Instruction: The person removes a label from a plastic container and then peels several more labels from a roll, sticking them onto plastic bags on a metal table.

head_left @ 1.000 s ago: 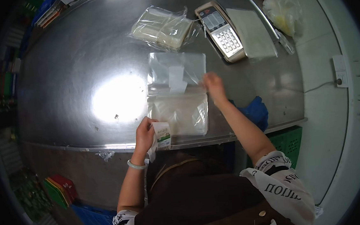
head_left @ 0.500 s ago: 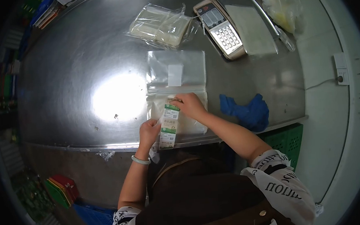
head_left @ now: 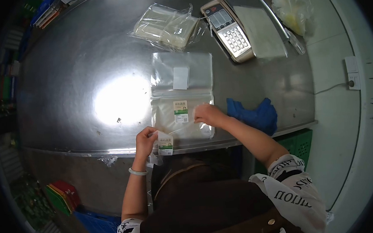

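Observation:
A clear plastic bag [head_left: 161, 118] lies flat on the metal table, with a green and beige printed label [head_left: 180, 111] on its upper middle. My left hand [head_left: 145, 141] is at the table's front edge, closed on a label strip [head_left: 165, 144] that hangs over the bag's lower left corner. To the right of the label on the bag, my right hand [head_left: 210, 115] is over the bag's right side, fingers bent and pressed together. I cannot tell what its fingertips hold.
Above it lies another stretch of clear film with a white card [head_left: 181, 78]. Behind are a wrapped pack of bags [head_left: 166, 26] and a scale with a keypad [head_left: 235, 36]. A crumpled blue cloth [head_left: 255, 116] sits right of my right hand. Below stands a green crate [head_left: 299, 146].
A label now sits on the bag where both hands were holding the strip. My right hand has moved right and slightly down; my left hand has moved down and left with a shorter strip.

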Demonstrator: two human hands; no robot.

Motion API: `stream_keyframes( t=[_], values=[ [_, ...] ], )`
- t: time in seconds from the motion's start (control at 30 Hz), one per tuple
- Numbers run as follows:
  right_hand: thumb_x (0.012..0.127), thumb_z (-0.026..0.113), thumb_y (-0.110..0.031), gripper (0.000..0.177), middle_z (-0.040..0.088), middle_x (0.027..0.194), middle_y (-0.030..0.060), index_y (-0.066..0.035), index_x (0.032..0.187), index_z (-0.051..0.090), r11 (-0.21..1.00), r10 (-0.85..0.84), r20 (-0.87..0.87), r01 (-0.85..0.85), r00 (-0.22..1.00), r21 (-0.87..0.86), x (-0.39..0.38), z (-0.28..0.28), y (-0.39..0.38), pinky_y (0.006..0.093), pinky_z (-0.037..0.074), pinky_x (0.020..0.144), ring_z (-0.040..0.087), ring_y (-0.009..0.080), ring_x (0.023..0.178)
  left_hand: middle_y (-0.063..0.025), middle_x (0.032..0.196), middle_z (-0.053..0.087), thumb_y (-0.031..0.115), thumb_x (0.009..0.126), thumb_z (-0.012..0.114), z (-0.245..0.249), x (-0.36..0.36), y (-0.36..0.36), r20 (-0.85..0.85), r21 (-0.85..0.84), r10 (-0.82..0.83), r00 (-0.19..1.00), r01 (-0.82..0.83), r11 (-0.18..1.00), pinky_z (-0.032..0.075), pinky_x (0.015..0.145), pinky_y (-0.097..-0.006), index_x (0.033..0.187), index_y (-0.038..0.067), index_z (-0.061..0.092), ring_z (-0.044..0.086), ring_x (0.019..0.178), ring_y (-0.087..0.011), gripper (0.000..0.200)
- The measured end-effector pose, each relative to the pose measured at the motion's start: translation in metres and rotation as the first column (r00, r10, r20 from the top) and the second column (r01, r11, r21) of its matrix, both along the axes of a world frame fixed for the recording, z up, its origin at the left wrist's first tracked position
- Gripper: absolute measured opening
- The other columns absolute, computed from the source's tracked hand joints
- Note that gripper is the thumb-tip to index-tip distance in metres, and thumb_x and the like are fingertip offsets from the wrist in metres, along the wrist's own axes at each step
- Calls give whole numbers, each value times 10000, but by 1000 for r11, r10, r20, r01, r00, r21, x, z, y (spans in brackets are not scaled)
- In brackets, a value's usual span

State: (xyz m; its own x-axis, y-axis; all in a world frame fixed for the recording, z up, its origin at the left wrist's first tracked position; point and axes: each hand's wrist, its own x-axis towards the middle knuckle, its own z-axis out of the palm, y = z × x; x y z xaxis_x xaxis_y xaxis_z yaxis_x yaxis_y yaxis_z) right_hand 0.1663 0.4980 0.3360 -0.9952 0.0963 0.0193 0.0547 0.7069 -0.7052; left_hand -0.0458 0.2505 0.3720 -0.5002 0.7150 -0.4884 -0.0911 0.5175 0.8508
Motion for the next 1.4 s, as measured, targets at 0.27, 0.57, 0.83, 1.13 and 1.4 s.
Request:
stream_keyframes(
  t=[0.27,0.57,0.83,1.13,1.4],
  values=[
    [922,572,-164,118,580,774,-13,-71,860,611,200,-851,220,682,476,-703,-18,26,56,228,437,653,532,70,715,-68,869,648,-58,866,524,28,10,29,27,206,59,998,-63,976,486,693,-240,931,9,490,614,790,-118,99],
    [835,689,-252,261,661,798,71,-31,969,655,738,-161,393,375,905,-561,-49,74,-48,302,482,661,609,127,736,8,745,598,3,851,579,25,24,55,163,127,-12,987,-9,992,409,570,-210,913,7,627,510,657,-50,79],
    [831,631,-284,213,650,733,99,-76,845,671,958,-253,142,268,957,-104,-58,37,-50,405,477,654,632,270,711,-34,790,659,34,778,669,-12,18,23,-34,-75,-37,999,34,997,405,556,-249,668,-22,518,450,621,-67,195],
    [762,723,-165,192,646,778,115,-37,897,678,812,-415,68,403,907,-422,-71,111,43,347,477,658,617,257,727,-95,955,686,-8,757,625,-8,16,21,-49,-57,-84,995,81,995,433,608,-243,625,0,441,532,684,-87,226],
    [738,717,-309,357,634,733,168,-60,965,600,918,-388,274,343,880,198,-62,24,-11,465,487,638,636,358,738,-86,939,680,-4,740,608,-22,16,17,-138,26,-93,986,98,995,425,596,-250,620,-6,459,513,654,-96,191]
  ],
)
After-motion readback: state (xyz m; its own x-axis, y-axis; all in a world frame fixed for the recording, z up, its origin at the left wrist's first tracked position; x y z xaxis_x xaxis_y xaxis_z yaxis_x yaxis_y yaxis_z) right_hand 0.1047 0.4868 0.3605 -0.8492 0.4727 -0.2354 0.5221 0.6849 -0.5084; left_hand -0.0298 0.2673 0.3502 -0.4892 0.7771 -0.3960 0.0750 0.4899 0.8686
